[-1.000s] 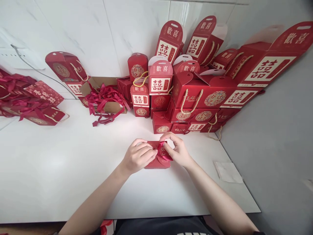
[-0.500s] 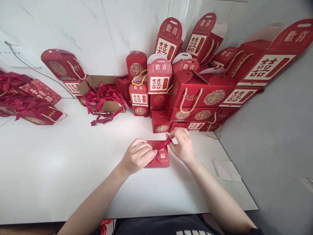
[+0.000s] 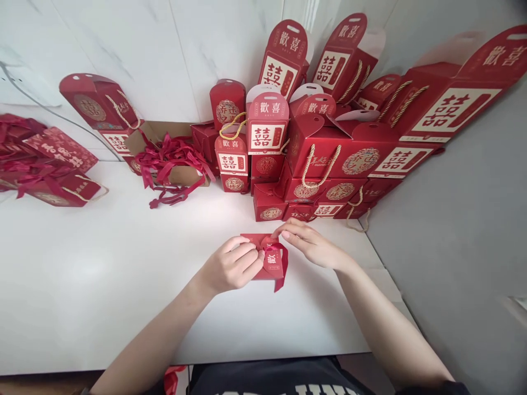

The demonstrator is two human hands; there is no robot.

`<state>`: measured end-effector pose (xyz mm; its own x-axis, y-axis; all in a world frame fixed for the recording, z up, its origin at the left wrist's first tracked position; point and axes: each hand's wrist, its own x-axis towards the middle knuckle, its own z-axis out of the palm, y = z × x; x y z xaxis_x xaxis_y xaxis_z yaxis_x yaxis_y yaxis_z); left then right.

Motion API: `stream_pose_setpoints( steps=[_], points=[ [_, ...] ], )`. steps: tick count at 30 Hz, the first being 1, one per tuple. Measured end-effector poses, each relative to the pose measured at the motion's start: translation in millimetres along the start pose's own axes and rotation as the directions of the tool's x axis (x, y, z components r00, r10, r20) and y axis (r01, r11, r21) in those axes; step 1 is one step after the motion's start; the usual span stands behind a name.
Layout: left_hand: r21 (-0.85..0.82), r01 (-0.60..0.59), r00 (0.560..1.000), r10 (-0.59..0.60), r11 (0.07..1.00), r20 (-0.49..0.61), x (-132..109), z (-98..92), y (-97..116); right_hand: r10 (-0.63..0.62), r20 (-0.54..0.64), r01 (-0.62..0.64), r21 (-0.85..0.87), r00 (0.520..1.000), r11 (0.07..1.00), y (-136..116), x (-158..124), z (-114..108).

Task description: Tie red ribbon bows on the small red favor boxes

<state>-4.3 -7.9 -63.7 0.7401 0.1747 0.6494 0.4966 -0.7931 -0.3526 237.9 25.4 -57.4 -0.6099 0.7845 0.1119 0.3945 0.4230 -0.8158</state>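
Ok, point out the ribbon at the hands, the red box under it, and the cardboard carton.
Ribbon (image 3: 285, 265): head view, on the dangling tail.
Red box (image 3: 272, 268): head view, on the printed top.
Cardboard carton (image 3: 172, 129): head view, back wall.

"What is the left hand (image 3: 235, 267) hiding?"
"It is covering part of the red box (image 3: 269, 273) and ribbon (image 3: 284, 262)."
"And the edges?"
"They are cropping the shirt lettering (image 3: 325, 390) and left pile of boxes (image 3: 18, 144)."

A white table (image 3: 102, 274) meets a veined, tiled wall (image 3: 135, 49) and a plain grey wall (image 3: 465, 241).
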Motion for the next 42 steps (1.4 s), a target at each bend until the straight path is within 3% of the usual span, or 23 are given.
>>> stream_pose_setpoints(
  steps=[5,9,14,16,18,20,22,25,27,32,35,39,42],
  points=[
    [0.002,-0.017,1.0,0.017,1.0,-0.015,-1.7,-0.5,1.0,-0.011,0.047,0.007,0.086,0.999,0.996,9.8,25.9,11.2],
    [0.038,-0.04,0.999,0.04,0.998,-0.017,-1.1,-1.9,0.9,-0.019,0.101,0.008,0.106,0.995,0.994,10.8,28.4,9.6],
    [-0.033,-0.002,1.0,0.001,0.999,-0.022,-1.7,-0.6,0.4,-0.021,0.234,-0.052,0.301,0.972,0.952,12.7,25.5,12.0],
    [-0.094,0.05,0.999,-0.05,0.994,0.0,-3.5,0.6,0.1,-0.02,0.241,-0.073,0.368,0.97,0.927,14.5,24.3,14.7],
    [-0.203,0.194,0.981,-0.188,0.96,0.051,-5.5,0.6,-0.6,-0.004,0.222,-0.091,0.416,0.975,0.905,16.4,22.7,17.2],
    [-0.333,0.405,0.914,-0.373,0.851,0.157,-6.7,-1.5,-2.2,0.005,0.199,-0.095,0.446,0.98,0.89,18.3,20.3,18.6],
    [-0.44,0.584,0.812,-0.504,0.682,0.296,-7.0,-5.5,-5.1,0.016,0.171,-0.093,0.456,0.985,0.885,19.6,17.1,18.7],
    [-0.544,0.727,0.682,-0.532,0.419,0.503,-7.4,-11.4,-11.2,0.044,0.118,-0.091,0.433,0.992,0.897,19.5,11.5,17.5],
    [-0.571,0.767,0.63,-0.511,0.293,0.584,-8.8,-13.6,-15.7,0.049,0.076,-0.076,0.402,0.996,0.913,18.1,7.9,16.9],
    [-0.543,0.819,0.55,-0.519,0.184,0.654,-13.1,-15.2,-24.2,0.018,-0.043,-0.006,0.265,0.999,0.964,15.5,2.6,18.5],
    [-0.512,0.855,0.48,-0.498,0.083,0.722,-13.9,-16.2,-25.6,0.015,-0.048,-0.004,0.223,0.999,0.975,15.8,1.8,19.7],
    [-0.375,0.922,0.29,-0.476,-0.092,0.83,-15.4,-17.1,-25.5,0.03,-0.007,-0.027,0.219,1.0,0.975,13.6,0.9,20.6],
    [-0.246,0.956,0.145,-0.467,-0.162,0.872,-17.1,-18.0,-27.1,0.027,0.005,-0.027,0.254,1.0,0.967,10.8,-0.1,21.2]
  ],
)
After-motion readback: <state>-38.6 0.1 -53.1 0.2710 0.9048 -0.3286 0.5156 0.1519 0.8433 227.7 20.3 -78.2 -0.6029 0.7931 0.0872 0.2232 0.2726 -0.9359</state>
